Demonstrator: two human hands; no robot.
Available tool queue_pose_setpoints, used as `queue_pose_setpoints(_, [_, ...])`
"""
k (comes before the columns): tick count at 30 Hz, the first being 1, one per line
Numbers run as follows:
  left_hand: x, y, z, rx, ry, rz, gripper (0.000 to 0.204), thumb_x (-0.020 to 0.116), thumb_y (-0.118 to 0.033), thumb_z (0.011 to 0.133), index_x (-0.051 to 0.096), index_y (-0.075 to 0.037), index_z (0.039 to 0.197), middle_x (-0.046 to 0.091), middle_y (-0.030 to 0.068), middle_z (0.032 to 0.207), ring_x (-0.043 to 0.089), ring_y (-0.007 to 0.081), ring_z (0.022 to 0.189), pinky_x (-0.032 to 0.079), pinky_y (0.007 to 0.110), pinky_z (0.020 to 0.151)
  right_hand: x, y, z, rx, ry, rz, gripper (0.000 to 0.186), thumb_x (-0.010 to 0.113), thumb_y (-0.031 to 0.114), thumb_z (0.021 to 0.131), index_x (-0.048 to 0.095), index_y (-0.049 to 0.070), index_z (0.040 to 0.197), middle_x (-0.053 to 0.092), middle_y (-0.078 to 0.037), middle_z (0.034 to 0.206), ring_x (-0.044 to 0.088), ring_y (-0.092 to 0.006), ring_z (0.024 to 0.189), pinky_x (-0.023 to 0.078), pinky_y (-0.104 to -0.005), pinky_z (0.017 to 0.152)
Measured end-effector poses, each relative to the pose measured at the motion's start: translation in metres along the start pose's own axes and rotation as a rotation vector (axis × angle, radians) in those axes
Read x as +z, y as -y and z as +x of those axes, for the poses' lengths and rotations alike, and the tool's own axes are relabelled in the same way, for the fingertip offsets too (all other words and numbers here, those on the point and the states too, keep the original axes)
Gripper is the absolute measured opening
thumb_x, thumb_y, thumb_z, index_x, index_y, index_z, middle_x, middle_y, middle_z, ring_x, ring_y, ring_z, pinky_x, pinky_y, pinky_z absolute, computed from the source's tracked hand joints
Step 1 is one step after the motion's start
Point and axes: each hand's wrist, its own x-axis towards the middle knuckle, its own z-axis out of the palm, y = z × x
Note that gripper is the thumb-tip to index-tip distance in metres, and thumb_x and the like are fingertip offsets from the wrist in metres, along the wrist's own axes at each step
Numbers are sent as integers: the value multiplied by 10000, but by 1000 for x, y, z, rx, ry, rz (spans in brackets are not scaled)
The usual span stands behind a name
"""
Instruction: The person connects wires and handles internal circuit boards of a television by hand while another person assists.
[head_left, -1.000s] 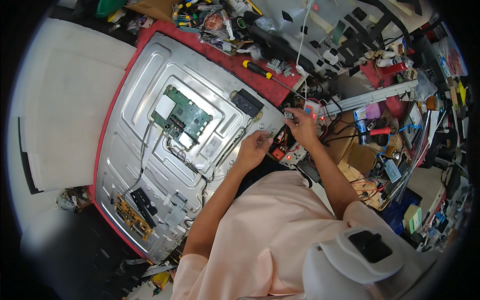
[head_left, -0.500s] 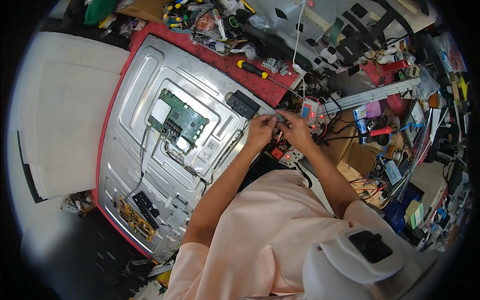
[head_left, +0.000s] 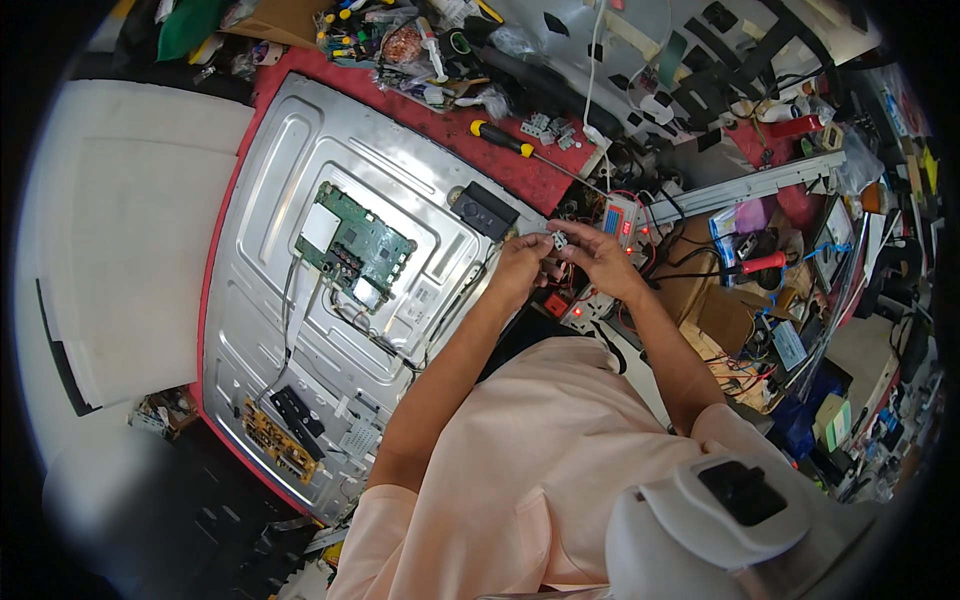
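Note:
Between my two hands is a small grey piece with dark spots (head_left: 559, 240), too small to name for sure. The fingertips of my left hand (head_left: 520, 268) close on its left side. From the other side, the bent fingers of my right hand (head_left: 602, 264) pinch it too. Both hands are just past the corner of a large silver metal panel (head_left: 265, 290), which looks like the back of a flat television. Close to my left hand, a black speaker-like box (head_left: 486, 211) rests on the panel. A small box with a red lit display (head_left: 620, 222) stands beyond my right hand.
On the panel lie a green circuit board (head_left: 375, 245) and a tan one (head_left: 275, 440), joined by cables. A yellow-black screwdriver (head_left: 502, 138) and several grey pieces (head_left: 548, 130) lie on the red mat (head_left: 450, 125). A red-handled soldering iron (head_left: 765, 262) sits at right among wires.
My right hand's fingers have shifted and lifted a little, so the small grey piece shows more between the hands. My left hand has moved slightly right. The view has tilted a little.

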Motion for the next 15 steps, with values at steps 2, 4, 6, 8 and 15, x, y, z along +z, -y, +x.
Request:
queue_pose_setpoints(2, [1, -3, 0, -18, 15, 17, 201, 517, -210, 984, 621, -40, 967, 671, 59, 800, 618, 135, 576, 399, 245, 445, 0, 1, 0, -25, -18, 15, 386, 556, -20, 923, 563, 68, 1298, 646, -45, 1120, 575, -83, 863, 486, -245, 813])
queue_pose_setpoints(4, [2, -5, -1, -44, 22, 86, 235, 485, -207, 989, 617, -13, 1007, 686, 84, 838, 626, 147, 561, 420, 270, 450, 0, 0, -1, 3, -37, 41, 348, 562, 20, 936, 579, 65, 1280, 656, -39, 1077, 574, -81, 841, 483, -241, 785])
queue_pose_setpoints(6, [5, -3, -4, 82, -44, 385, 238, 486, -181, 979, 612, 20, 996, 676, 96, 796, 629, 166, 549, 441, 293, 451, -1, -3, 0, 34, -60, 1, 304, 567, 71, 949, 600, 59, 1250, 666, -35, 1025, 575, -79, 825, 482, -242, 762])
queue_pose_setpoints(8, [10, 3, -8, 211, -104, 563, 232, 495, -166, 972, 605, 38, 996, 655, 94, 767, 605, 158, 518, 447, 291, 439, -3, -8, 0, 68, -86, -102, 267, 570, 131, 962, 628, 48, 1209, 676, -35, 963, 577, -74, 817, 485, -249, 745])
queue_pose_setpoints(15, [12, 16, -3, 321, -79, 428, 197, 579, -132, 928, 631, 57, 912, 631, 93, 702, 574, 121, 491, 452, 278, 434, 2, -20, 2, -116, -234, -398, 266, 585, 178, 943, 652, 11, 1139, 699, -174, 947, 669, -199, 878, 502, -302, 773])
